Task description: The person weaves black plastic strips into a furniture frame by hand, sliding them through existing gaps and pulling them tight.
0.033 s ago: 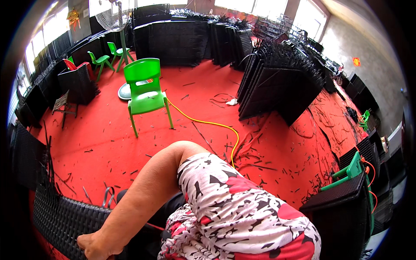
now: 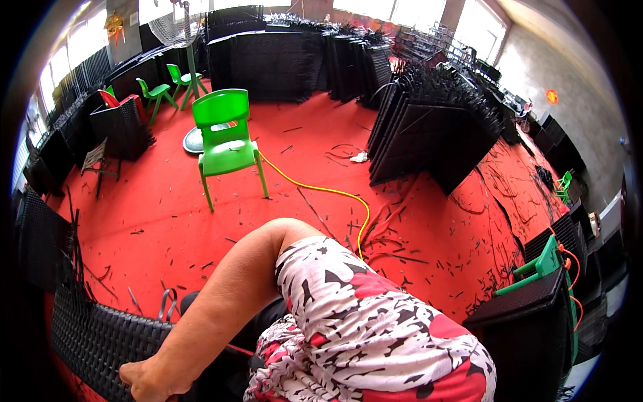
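My right arm, in a white, black and red patterned sleeve, reaches across to the lower left with its elbow bent. My right hand (image 2: 151, 383) is closed against the right part of a black woven panel (image 2: 100, 331). Its fingers are curled and partly hidden, so what they hold cannot be made out. Loose dark strips (image 2: 79, 268) stick up from the panel's far left end. A thin grey looped thing (image 2: 168, 305) stands just beyond the panel's edge. My left hand is not in view.
A green plastic chair (image 2: 226, 157) stands ahead on the red floor covering (image 2: 315, 147), beside a stand fan (image 2: 175, 30). A yellow cord (image 2: 335, 192) and scattered dark offcuts lie about. Black panels (image 2: 435, 134) lean in stacks at right; another dark panel (image 2: 519, 308) is close on my right.
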### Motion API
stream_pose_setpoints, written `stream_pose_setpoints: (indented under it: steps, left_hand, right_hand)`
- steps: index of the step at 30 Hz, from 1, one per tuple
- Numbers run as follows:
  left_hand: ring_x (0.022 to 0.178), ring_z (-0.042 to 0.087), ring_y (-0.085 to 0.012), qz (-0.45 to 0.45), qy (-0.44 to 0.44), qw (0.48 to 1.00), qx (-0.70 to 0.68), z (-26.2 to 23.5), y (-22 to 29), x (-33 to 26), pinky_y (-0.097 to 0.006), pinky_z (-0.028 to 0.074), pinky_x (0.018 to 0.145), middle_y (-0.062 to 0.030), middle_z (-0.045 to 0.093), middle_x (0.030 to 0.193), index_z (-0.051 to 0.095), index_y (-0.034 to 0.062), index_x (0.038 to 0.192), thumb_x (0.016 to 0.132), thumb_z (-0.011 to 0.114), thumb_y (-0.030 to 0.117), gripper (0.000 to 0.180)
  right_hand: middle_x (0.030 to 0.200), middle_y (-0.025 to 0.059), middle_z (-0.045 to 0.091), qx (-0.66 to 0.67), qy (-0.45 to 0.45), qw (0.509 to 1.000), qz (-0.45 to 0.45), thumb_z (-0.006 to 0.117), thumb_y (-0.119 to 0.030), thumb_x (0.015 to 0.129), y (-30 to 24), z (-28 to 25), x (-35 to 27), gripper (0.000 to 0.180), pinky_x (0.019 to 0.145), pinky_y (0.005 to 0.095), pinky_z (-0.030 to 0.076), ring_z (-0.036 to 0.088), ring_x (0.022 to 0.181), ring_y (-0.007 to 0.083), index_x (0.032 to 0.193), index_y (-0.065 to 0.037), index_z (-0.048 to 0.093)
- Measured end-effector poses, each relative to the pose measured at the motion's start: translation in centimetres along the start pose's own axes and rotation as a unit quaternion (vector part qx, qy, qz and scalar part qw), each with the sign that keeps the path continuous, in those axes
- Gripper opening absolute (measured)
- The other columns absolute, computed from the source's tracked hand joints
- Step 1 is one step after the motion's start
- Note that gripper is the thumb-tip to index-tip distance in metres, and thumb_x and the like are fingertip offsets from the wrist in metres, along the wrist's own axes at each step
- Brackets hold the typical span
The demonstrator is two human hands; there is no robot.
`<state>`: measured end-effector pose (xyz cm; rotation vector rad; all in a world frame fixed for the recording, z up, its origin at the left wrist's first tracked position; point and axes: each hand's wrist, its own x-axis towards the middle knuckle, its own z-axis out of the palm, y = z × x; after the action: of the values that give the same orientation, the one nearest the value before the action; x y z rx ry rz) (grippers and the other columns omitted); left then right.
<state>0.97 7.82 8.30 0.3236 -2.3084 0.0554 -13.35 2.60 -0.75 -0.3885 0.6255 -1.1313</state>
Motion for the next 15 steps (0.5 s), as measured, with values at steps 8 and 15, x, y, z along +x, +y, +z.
stream_pose_setpoints:
  steps: [8,15]
  left_hand:
    - [0.080,0.061,-0.0320,-0.050,0.045,0.998,0.002,-0.9,-0.6,-1.6,-0.040,0.049,0.076,-0.0191,0.066,0.086,0.066,-0.0073,0.077,0.087,0.063,0.009,0.020]
    - [0.082,0.062,-0.0303,-0.088,0.020,0.996,-0.006,-1.4,-1.5,-2.7,-0.040,0.051,0.075,-0.0176,0.066,0.088,0.068,-0.0068,0.080,0.083,0.068,0.004,0.011]
  right_hand:
    - [0.052,0.0063,0.037,-0.148,0.147,0.974,-0.085,0.052,-0.006,0.081,1.2,4.5,-3.1,0.015,0.037,0.0322,0.023,0.033,0.039,0.0194,0.068,-0.007,0.045]
    - [0.055,0.0104,0.046,-0.071,0.026,0.995,-0.060,0.056,0.004,0.075,2.2,2.1,-0.3,0.025,0.038,0.0357,0.035,0.045,0.042,0.0229,0.095,-0.008,0.046]
